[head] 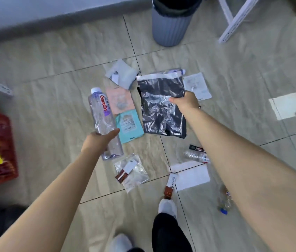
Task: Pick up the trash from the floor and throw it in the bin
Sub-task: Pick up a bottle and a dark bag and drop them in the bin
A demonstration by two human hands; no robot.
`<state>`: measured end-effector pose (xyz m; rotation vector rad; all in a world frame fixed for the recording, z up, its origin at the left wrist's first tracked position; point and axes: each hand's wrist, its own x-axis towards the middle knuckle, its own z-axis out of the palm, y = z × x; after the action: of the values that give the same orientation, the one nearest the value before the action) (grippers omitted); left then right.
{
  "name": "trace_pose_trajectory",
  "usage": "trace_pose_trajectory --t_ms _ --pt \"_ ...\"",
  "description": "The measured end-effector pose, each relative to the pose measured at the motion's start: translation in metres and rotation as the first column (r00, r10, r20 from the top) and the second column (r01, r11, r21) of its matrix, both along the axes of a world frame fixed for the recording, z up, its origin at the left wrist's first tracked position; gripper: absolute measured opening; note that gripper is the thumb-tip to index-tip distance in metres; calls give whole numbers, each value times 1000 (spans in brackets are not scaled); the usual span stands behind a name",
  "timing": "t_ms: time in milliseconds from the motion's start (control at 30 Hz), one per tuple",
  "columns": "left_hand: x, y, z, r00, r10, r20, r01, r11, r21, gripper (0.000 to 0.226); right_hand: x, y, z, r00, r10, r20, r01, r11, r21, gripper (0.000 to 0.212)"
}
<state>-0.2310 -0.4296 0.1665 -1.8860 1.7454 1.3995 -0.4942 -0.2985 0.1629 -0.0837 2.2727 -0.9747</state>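
1. While your left hand (99, 140) wraps around the lower part of the clear plastic bottle (103, 122), your thumb lies across its front and the other fingers curl behind, out of sight.
2. Your right hand (184, 101) pinches the right edge of the black plastic bag (160, 106), thumb on top pressing it against the fingers underneath.
3. You have more trash on the tiled floor (52, 60): a pink packet (120, 100) and a teal packet (129, 125) lie between bottle and bag, and a crushed bottle (196, 156) lies nearer your feet.
4. Your grey ribbed bin (170, 24) stands beyond the bag, well apart from both hands.
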Motion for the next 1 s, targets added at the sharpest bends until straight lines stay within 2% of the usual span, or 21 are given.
trace_pose_trajectory --t_ms 200,400,533,633,767,900,1000 --pt "-40 -108 20 996 -93 -7 93 996 -16 48 -48 -101 9 984 -176 40 176 984 -17 36" --pt "-82 -247 41 962 -272 25 273 962 -4 53 -83 -204 27 913 -407 24 408 911 -59 33" --pt "-130 -310 53 930 -368 3 368 930 9 66 -124 -252 44 873 -488 0 485 868 -107 27" --pt "-178 -336 63 915 -403 -23 404 914 24 86 -157 -271 56 863 -506 -12 500 857 -123 18" --pt "-250 -356 73 901 -432 -37 433 901 20 74 -212 -280 64 809 -587 -11 580 802 -144 34" --pt "-342 -371 80 895 -441 -64 444 895 38 94 -288 -285 64 717 -694 61 692 699 -180 39" --pt "-414 -380 82 875 -479 -73 482 876 15 90 -347 -292 58 658 -745 109 749 632 -198 36"
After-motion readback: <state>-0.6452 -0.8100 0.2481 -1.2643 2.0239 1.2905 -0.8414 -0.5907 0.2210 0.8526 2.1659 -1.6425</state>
